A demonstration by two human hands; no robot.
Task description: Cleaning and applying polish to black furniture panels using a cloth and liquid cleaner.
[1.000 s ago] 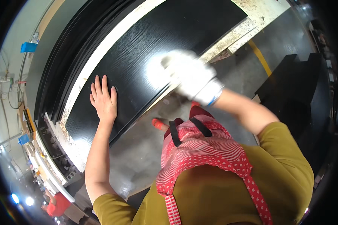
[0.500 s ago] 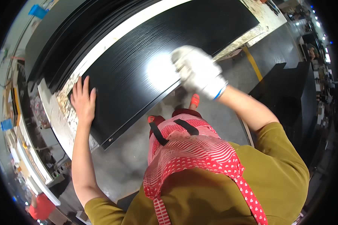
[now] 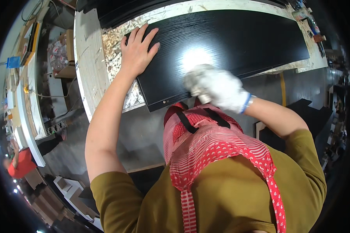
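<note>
A long black board (image 3: 237, 42) with a wood-grain surface lies flat before me, a bright light reflected in its middle. My bare left hand (image 3: 138, 52) rests at its left end, fingers spread across the edge and top face. Over the near edge, right of the left hand, is my right hand (image 3: 217, 87) in a white work glove with a blue cuff. Its fingers look curled and greyish, smeared by motion; whatever they may hold is hidden. A small round fitting (image 3: 165, 101) sits at the board's near left corner.
The board lies on a worn, paint-spotted workbench (image 3: 91, 62). More black boards (image 3: 120, 9) are at the back. Bottles (image 3: 313, 25) stand at the bench's far right. To the left are a shelf with clear plastic bottles (image 3: 58, 54) and a person in red (image 3: 22, 163).
My view has turned, so the board lies more level and further right. The gloved right hand has moved toward the board's left end and near edge. My left hand stays on the board's left end.
</note>
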